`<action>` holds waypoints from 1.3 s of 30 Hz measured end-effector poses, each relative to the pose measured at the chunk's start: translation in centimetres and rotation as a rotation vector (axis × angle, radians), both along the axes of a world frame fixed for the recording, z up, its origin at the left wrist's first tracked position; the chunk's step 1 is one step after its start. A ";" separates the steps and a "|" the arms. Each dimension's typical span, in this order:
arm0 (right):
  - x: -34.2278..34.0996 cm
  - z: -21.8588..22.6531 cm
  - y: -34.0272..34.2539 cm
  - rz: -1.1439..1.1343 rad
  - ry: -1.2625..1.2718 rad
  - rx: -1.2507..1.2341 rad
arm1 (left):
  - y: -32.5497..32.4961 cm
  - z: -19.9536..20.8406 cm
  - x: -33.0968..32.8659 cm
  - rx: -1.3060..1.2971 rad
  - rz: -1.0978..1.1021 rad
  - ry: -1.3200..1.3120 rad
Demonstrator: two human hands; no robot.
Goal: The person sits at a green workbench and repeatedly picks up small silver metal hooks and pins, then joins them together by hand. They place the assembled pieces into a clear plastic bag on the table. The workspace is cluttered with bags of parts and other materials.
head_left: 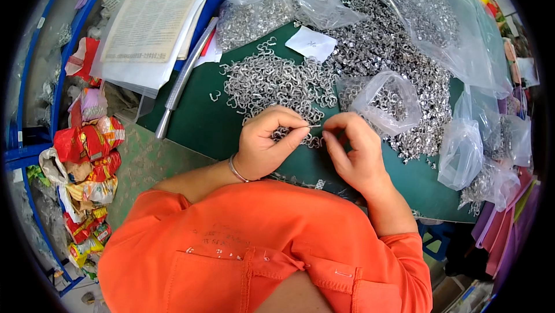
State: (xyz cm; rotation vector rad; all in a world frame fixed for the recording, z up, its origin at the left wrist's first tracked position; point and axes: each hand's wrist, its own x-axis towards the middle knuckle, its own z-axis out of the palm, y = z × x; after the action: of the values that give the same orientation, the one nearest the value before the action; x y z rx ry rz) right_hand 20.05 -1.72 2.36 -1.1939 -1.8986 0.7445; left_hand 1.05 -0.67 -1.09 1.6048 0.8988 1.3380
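Observation:
My left hand is closed, pinching a thin metal piece between thumb and forefinger. Its far end points toward my right hand, whose thumb and forefinger are curled close together. Whether those right fingertips grip anything is too small to tell. Both hands are just above the near edge of a heap of small curved silver metal hooks. To the right of that heap spreads a large pile of small shiny metal pieces. An open plastic bag with more small metal parts sits between the two piles.
Everything lies on a green tabletop. At the left are a newspaper and a long metal tool. A paper slip and filled plastic bags stand behind. More bags crowd the right edge. Blue shelving holds colourful packets.

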 end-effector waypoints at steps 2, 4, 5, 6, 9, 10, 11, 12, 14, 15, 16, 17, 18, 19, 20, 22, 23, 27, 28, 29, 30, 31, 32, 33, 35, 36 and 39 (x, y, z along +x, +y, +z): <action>-0.5 0.0 0.1 -0.037 0.114 -0.007 | -0.2 0.2 -0.3 0.005 0.001 0.023; -0.6 -0.3 0.0 -0.029 0.223 -0.007 | -0.1 0.1 -0.3 0.039 -0.026 0.043; -0.6 -0.5 -0.1 -0.031 0.222 -0.009 | -0.1 0.1 -0.3 0.025 -0.035 0.041; -0.5 -0.8 -0.4 -0.033 0.221 -0.012 | -0.2 0.1 -0.2 0.011 -0.045 0.040; -0.5 -1.1 -0.3 -0.039 0.259 -0.009 | -0.1 0.2 -0.2 0.010 -0.061 0.046; -0.5 -1.1 -0.3 -0.041 0.278 -0.006 | -0.1 0.2 -0.2 0.017 -0.064 0.050; -0.5 -1.1 -0.3 -0.041 0.272 -0.008 | 0.0 0.1 -0.2 0.015 -0.067 0.049; -0.5 -1.1 -0.3 -0.042 0.265 -0.011 | 0.0 0.1 -0.2 0.013 -0.069 0.049; -0.5 -1.1 -0.3 -0.043 0.263 -0.013 | 0.0 0.2 -0.2 0.012 -0.075 0.050; -0.5 -1.2 -0.4 -0.044 0.268 -0.013 | 0.0 0.2 -0.3 0.013 -0.077 0.050; -0.5 -1.2 -0.4 -0.045 0.272 -0.013 | 0.0 0.3 -0.3 0.014 -0.080 0.051; -0.5 -1.2 -0.4 -0.043 0.271 -0.004 | 0.0 0.3 -0.3 0.018 -0.082 0.053; -0.5 -1.2 -0.4 -0.041 0.270 0.006 | 0.0 0.4 -0.3 0.022 -0.084 0.056; -0.5 -1.3 -0.4 -0.039 0.268 0.015 | 0.0 0.4 -0.3 0.026 -0.087 0.059; -0.5 -1.3 -0.3 -0.040 0.266 0.024 | 0.1 0.4 -0.3 0.033 -0.091 0.053; -0.5 -1.2 -0.3 -0.041 0.260 0.041 | 0.1 0.3 -0.3 0.047 -0.101 0.041; -0.5 -1.0 -0.3 -0.052 0.243 0.028 | 0.1 0.2 -0.3 0.027 -0.099 0.012; 0.8 -0.2 0.1 -0.131 0.037 0.007 | -0.1 -0.6 -0.8 -0.201 -0.193 -0.258; 1.2 0.1 0.0 -0.119 -0.009 -0.054 | -0.2 -0.7 -1.0 -0.295 -0.241 -0.365; 1.4 0.5 -0.2 -0.108 -0.053 -0.116 | -0.3 -0.6 -1.1 -0.373 -0.275 -0.436; 1.3 0.6 -0.2 -0.056 -0.113 -0.119 | -0.4 -0.2 -1.1 -0.450 -0.308 -0.507; 1.1 0.7 -0.3 -0.005 -0.173 -0.123 | -0.5 0.1 -1.2 -0.527 -0.342 -0.578; 0.9 0.4 -0.3 0.039 -0.293 -0.056 | -0.4 0.4 -1.3 -0.587 -0.341 -0.551; 0.8 0.3 -0.3 0.085 -0.328 0.013 | -0.3 0.3 -1.4 -0.613 -0.348 -0.581; 0.7 0.2 -0.3 0.109 -0.331 -0.022 | -0.2 0.2 -1.4 -0.664 -0.361 -0.643; 0.7 0.1 -0.3 0.092 -0.292 -0.049 | -0.1 0.1 -1.3 -0.650 -0.367 -0.669; 0.7 0.0 -0.3 0.045 -0.141 -0.139 | -0.2 0.1 -0.8 -0.545 -0.343 -0.513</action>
State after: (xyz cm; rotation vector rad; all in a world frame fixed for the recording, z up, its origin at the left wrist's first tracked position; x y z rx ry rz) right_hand 20.75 -2.03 2.32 -1.3234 -2.0220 0.8474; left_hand 0.24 -0.89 -0.99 0.8851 0.5686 1.0637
